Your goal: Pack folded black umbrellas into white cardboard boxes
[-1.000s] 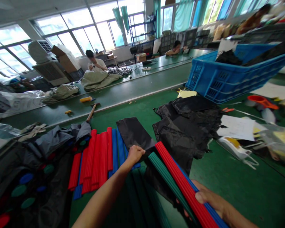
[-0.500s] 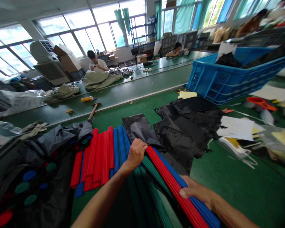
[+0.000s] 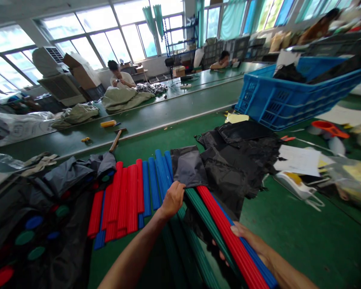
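Note:
My right hand (image 3: 249, 241) is closed around a slanted bundle of ribbed tubes: a red tube (image 3: 228, 224), a blue tube (image 3: 257, 263) and a green tube (image 3: 205, 208). Their far ends disappear at the near edge of a dark grey fabric bag (image 3: 189, 165). That edge is pinched at its left corner by my left hand (image 3: 173, 198), whose fingertips are partly hidden. To the left of this hand lie blue tubes (image 3: 161, 168) and red tubes (image 3: 128, 196) in a row. More green tubes (image 3: 195, 251) lie beneath my forearms.
Black fabric bags (image 3: 237, 160) are heaped to the right of the bundle. Filled dark bags (image 3: 60, 204) with coloured tube ends lie at left. A blue crate (image 3: 297, 94), an orange-handled tool (image 3: 331, 128) and a hammer (image 3: 116, 140) are farther out. Two people sit across the tables.
The dark grey bag has shifted right and now covers the far ends of the red and blue tubes. My right hand's fingers now show beneath the green tube.

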A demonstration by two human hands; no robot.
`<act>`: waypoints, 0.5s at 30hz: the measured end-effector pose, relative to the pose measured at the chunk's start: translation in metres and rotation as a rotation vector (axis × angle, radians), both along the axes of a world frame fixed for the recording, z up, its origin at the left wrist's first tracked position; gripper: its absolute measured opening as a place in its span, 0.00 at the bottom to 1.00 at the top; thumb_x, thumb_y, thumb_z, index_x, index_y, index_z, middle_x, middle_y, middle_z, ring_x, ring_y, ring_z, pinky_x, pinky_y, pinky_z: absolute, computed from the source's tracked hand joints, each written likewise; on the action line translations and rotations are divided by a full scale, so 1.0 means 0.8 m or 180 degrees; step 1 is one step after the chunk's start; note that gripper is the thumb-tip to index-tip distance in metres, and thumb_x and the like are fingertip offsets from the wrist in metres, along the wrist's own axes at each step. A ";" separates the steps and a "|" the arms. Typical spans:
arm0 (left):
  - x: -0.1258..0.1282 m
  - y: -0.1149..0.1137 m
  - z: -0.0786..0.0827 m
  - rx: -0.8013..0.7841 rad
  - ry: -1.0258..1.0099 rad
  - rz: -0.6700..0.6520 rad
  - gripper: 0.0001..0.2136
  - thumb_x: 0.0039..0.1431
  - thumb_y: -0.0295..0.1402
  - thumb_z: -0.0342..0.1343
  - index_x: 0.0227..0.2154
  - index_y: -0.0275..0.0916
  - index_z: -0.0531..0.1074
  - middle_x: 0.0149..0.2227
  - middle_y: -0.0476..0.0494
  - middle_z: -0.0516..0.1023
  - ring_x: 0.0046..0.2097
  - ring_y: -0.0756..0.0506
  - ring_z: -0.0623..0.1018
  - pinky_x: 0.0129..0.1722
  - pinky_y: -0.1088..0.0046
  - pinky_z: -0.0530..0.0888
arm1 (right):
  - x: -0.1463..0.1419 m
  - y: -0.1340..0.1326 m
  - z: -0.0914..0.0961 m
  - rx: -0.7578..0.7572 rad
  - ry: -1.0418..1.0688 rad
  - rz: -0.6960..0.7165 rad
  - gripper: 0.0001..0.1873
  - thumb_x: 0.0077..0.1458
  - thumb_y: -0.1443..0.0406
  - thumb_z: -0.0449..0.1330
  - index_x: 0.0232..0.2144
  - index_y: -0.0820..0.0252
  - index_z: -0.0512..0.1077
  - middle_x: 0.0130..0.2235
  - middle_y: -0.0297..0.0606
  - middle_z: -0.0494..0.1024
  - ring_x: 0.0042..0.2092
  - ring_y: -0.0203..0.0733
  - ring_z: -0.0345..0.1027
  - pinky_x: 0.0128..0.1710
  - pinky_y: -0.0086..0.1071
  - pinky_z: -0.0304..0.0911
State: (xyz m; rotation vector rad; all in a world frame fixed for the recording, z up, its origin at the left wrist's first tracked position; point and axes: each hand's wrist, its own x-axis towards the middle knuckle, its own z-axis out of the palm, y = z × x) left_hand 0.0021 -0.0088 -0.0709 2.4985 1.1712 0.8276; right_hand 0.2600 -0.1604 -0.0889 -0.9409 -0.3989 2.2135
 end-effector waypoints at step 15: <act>0.050 -0.024 0.015 -0.0878 -0.0314 -0.0831 0.07 0.62 0.27 0.44 0.33 0.37 0.67 0.33 0.44 0.71 0.36 0.47 0.71 0.37 0.71 0.69 | -0.009 0.047 0.045 -0.0389 -0.0800 -0.0310 0.22 0.47 0.55 0.66 0.40 0.62 0.68 0.30 0.42 0.80 0.29 0.47 0.76 0.29 0.37 0.71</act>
